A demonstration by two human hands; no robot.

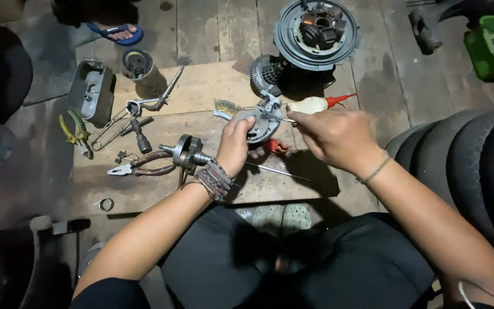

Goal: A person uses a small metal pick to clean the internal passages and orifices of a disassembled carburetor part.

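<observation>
Head view: left hand (pixel 234 146) grips a round metal clutch part (pixel 261 121) above the wooden board (pixel 201 91); right hand (pixel 334 137) pinches a thin tool (pixel 275 117) against its spring. Work looks midway, other parts lying loose.

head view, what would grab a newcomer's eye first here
The two hands meet at centre: the left hand grips a round metal clutch-like part while the right hand works a thin tool at it. Above them, at the top, lies a big round engine plate with copper coils. Pliers lie left on the wooden board.
</observation>
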